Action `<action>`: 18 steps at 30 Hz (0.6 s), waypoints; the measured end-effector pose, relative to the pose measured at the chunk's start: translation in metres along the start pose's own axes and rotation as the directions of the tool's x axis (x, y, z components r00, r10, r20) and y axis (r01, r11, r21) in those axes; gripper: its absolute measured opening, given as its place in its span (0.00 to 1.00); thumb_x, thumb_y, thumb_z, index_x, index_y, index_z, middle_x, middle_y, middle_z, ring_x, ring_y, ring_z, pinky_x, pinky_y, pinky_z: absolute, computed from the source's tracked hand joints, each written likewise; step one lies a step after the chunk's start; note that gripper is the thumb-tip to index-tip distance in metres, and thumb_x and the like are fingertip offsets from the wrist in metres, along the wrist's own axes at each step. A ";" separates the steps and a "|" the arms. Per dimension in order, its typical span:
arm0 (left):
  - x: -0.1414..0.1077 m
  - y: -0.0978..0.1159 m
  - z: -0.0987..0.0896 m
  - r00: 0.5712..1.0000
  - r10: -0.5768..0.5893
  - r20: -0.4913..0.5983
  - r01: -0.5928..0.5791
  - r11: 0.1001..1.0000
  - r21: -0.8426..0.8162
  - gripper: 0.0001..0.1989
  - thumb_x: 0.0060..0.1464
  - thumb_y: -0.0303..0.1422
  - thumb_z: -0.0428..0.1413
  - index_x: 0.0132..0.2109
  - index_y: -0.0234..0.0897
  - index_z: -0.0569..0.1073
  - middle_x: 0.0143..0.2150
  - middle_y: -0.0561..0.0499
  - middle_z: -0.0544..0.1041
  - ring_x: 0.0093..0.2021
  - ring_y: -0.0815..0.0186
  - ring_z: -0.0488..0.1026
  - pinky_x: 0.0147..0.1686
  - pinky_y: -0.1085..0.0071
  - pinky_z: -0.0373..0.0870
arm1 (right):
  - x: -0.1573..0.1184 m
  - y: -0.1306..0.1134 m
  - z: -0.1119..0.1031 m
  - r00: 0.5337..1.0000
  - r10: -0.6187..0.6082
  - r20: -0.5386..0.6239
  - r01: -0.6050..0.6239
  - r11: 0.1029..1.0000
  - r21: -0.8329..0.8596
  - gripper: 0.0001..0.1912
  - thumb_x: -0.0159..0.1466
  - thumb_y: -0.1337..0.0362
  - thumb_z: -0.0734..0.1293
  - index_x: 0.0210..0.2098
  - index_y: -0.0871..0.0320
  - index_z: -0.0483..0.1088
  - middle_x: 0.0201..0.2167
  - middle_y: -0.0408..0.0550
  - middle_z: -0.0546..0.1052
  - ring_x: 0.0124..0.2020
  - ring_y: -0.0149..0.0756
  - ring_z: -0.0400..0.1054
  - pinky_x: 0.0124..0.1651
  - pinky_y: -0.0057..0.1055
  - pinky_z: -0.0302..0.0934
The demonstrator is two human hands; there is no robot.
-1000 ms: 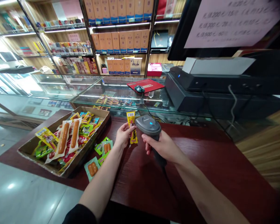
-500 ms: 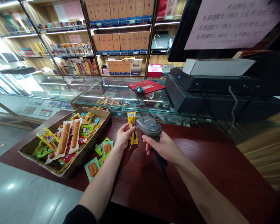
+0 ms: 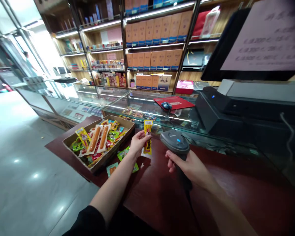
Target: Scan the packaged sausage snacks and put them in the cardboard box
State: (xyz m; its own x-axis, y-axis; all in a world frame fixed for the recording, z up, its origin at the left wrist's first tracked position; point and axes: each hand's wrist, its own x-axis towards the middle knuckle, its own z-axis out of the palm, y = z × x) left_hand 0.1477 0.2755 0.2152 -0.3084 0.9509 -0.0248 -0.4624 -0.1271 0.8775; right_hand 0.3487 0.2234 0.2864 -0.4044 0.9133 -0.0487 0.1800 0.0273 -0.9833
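I see the yellow packet point(image 3: 147, 137) held upright in the air above the red-brown table point(image 3: 235, 183), just right of the cardboard box point(image 3: 105, 159) and in front of the glass counter point(image 3: 137, 108). Its long axis runs near vertical, label end up, lower end toward the table; the printed face seems turned toward the scanner point(image 3: 175, 143), though I can't read any barcode. My left hand point(image 3: 138, 143) pinches it at its left edge, fingers closed on the wrapper. My right hand point(image 3: 190, 165) is wrapped shut around the scanner's handle, head raised, nose aimed left at the packet, blue light lit on top. Scanner and packet are near but apart.

Progress, as I judge it: one packet is in hand and lined up with the scanner, so it looks mid-scan; I can't tell if it has registered. Three or so green packets point(image 3: 124, 154) lie loose on the table beside the box, possibly dealt with. The box holds many more snacks, including two sausage packs point(image 3: 98, 139) on top, so most of the pile looks left.

Further out: register point(image 3: 235, 108) at right with its cable, red mat point(image 3: 174, 102) and mouse point(image 3: 166, 105) on the glass, stocked shelves point(image 3: 152, 39) behind.
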 end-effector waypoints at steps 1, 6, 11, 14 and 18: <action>0.001 0.012 -0.006 1.000 0.025 -0.004 -0.025 1.000 0.008 0.26 0.31 0.35 0.71 0.42 0.33 0.77 0.37 0.46 0.80 0.36 0.65 0.77 0.41 0.69 0.71 | 0.000 0.000 0.000 1.000 0.003 0.002 -0.003 1.000 0.000 0.25 0.55 0.43 0.70 0.33 0.60 0.66 0.20 0.45 0.74 0.18 0.33 0.70 0.23 0.29 0.65; 0.007 0.084 -0.053 0.981 0.166 -0.105 -0.160 0.985 0.063 0.25 0.30 0.35 0.71 0.40 0.34 0.77 0.35 0.49 0.79 0.33 0.67 0.75 0.35 0.72 0.70 | -0.002 -0.006 0.001 1.000 0.015 0.000 -0.015 0.999 -0.032 0.27 0.53 0.40 0.70 0.31 0.59 0.66 0.20 0.46 0.74 0.19 0.36 0.70 0.21 0.30 0.63; 0.019 0.137 -0.096 0.928 0.307 -0.213 -0.264 0.942 0.206 0.25 0.31 0.35 0.70 0.41 0.35 0.78 0.34 0.50 0.79 0.30 0.68 0.74 0.31 0.73 0.68 | 0.001 -0.001 0.005 0.998 -0.049 0.046 0.053 0.994 -0.092 0.26 0.55 0.40 0.68 0.29 0.60 0.68 0.21 0.48 0.75 0.19 0.37 0.71 0.25 0.32 0.65; 0.024 0.154 -0.110 0.895 0.369 -0.252 -0.301 0.915 0.270 0.26 0.31 0.34 0.70 0.42 0.33 0.78 0.35 0.48 0.79 0.30 0.68 0.73 0.31 0.73 0.68 | 0.004 0.004 0.007 0.997 -0.059 0.050 0.065 0.991 -0.114 0.26 0.55 0.40 0.68 0.29 0.60 0.68 0.21 0.49 0.75 0.19 0.38 0.71 0.26 0.34 0.66; 0.021 0.168 -0.116 0.870 0.419 -0.261 -0.318 0.880 0.352 0.27 0.32 0.34 0.70 0.44 0.34 0.78 0.41 0.45 0.79 0.34 0.66 0.74 0.32 0.73 0.69 | 0.004 0.007 0.009 0.998 -0.054 0.039 0.058 0.990 -0.128 0.26 0.55 0.41 0.69 0.29 0.59 0.67 0.21 0.49 0.75 0.19 0.38 0.71 0.27 0.35 0.65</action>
State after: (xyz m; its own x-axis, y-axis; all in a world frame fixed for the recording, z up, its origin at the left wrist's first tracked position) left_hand -0.0328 0.2416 0.3068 -0.6787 0.7004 0.2209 -0.0163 -0.3151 0.9489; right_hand 0.3398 0.2237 0.2774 -0.4478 0.8941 -0.0026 0.2696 0.1323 -0.9538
